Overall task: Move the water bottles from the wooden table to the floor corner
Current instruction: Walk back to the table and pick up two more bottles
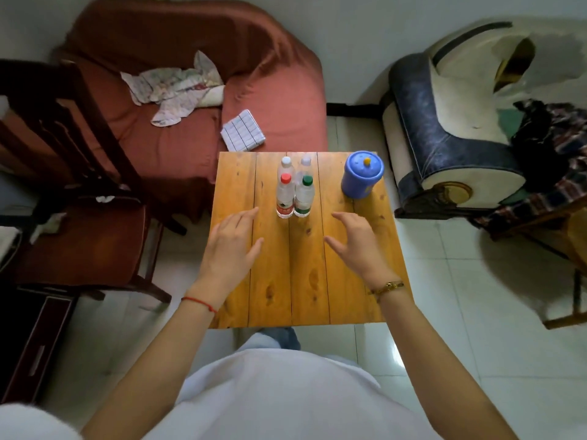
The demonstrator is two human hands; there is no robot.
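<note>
Reaching with both your left hand (pixel 233 246) and right hand (pixel 355 242) spread open and empty, you could topple the tightly clustered water bottles (pixel 295 188)

We saw soft, even daylight, glare on the floor tiles (pixel 395 354), and strong wide-angle bending at the edges.

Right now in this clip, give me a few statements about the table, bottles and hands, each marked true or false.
1. Four water bottles stand upright on the wooden table. True.
2. The left hand grips the red-capped bottle. False: it is open and apart from it.
3. The right hand is empty. True.
4. The blue container lies tipped over. False: it stands upright at the table's far right.
5. The green-capped bottle is beside the red-capped one. True.
</note>
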